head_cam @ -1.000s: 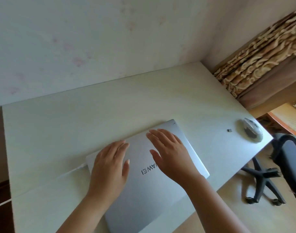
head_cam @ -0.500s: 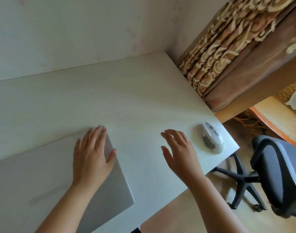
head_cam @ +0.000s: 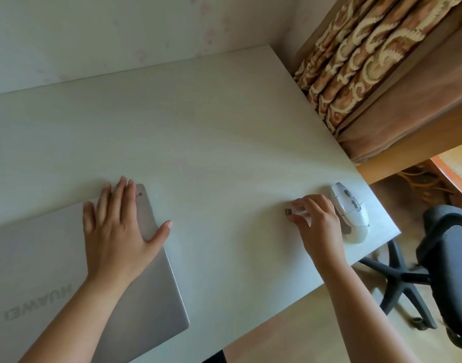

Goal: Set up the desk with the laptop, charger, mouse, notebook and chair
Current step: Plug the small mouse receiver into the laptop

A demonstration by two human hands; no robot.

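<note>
Dongle (head_cam: pixel 289 212), the mouse's tiny USB receiver, sits on the table (head_cam: pixel 211 142) right at the tips of the right hand (head_cam: pixel 316 221), and that's the spot to watch! The right fingers (head_cam: pixel 299 205) curl down around it, thumb on the near side, forefinger on the far side, with the metal plug end poking out to the left. It looks like a pinch closing on it, though whether it is off the table yet I can't tell. Its long axis runs left to right, pointing toward the laptop (head_cam: pixel 146 284).

Mouse (head_cam: pixel 351 213) lies just right of that hand, near the right edge of the table, nose toward the far side. The laptop lies closed at the near left, and the left hand (head_cam: pixel 117 229) rests flat on its lid, fingers straight and spread, gripping nothing. The right hand is clearly the nearer one for the dongle; the left is well apart from it.

The count: one laptop, one mouse, one dongle, one chair (head_cam: pixel 450 279) on the floor off the near right corner. No notebook or charger in view. A curtain (head_cam: pixel 368 56) hangs at the far right.
</note>
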